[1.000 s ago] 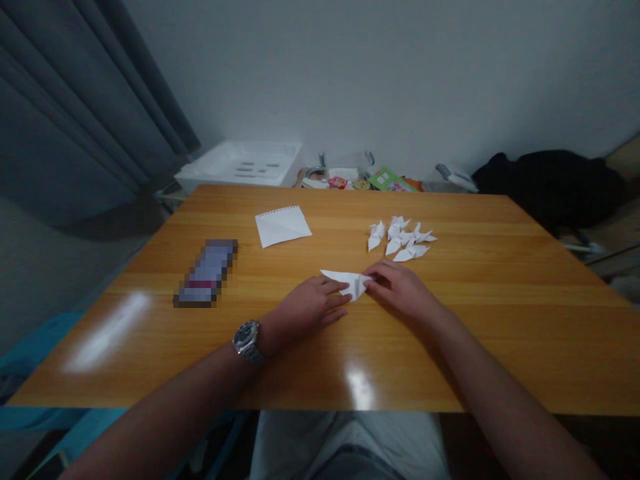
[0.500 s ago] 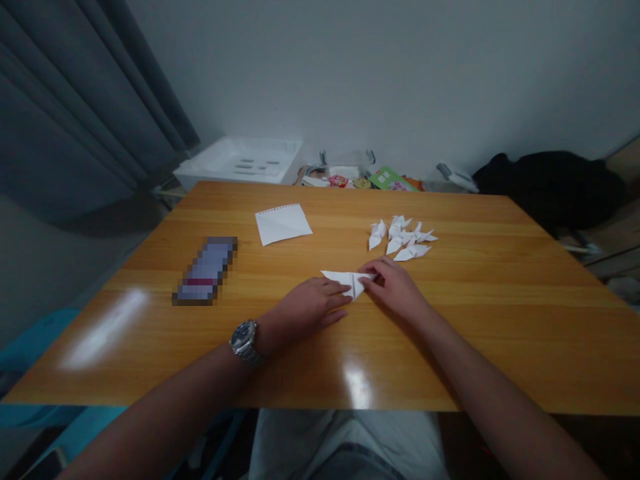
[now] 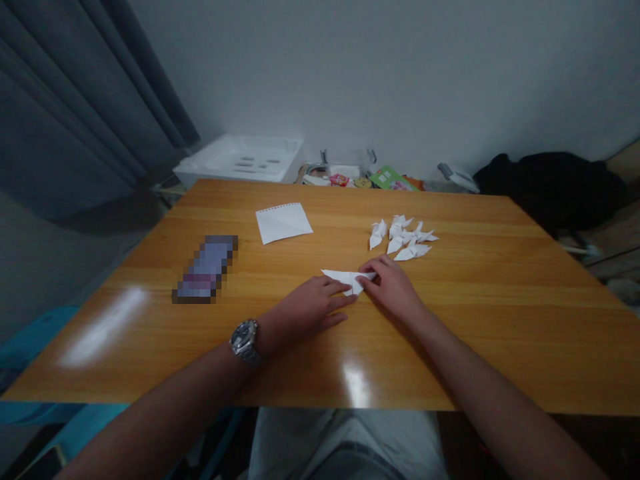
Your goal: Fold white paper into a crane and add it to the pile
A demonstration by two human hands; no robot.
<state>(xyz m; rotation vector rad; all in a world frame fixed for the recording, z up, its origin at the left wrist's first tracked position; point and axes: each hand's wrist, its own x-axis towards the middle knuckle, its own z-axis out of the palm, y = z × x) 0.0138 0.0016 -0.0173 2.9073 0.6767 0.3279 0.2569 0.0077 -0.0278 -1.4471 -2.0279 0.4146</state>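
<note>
A small white piece of folded paper [image 3: 349, 280] lies on the wooden table, its upper edge wide and its lower end blunt. My left hand [image 3: 320, 303] is open, fingers stretched out, with the fingertips resting on the paper's left and lower part. At the paper's right corner, my right hand [image 3: 393, 283] is closed in a pinch, thumb and fingers on the fold. Just beyond the right hand sits a group of several folded paper cranes [image 3: 403, 237]. Part of the folded paper is hidden under the fingers.
A torn-edged white sheet [image 3: 284, 223] lies farther back on the wooden table [image 3: 500, 300]. To the left is a blurred-out phone [image 3: 206, 268]. Behind the table stand a white plastic tray [image 3: 240, 157] and a green booklet [image 3: 393, 179]; a dark heap [image 3: 550, 187] is at right.
The folded paper's lower point has been turned up, leaving a blunt lower edge. My left fingertips have shifted slightly right across it; my right hand stays at the same corner.
</note>
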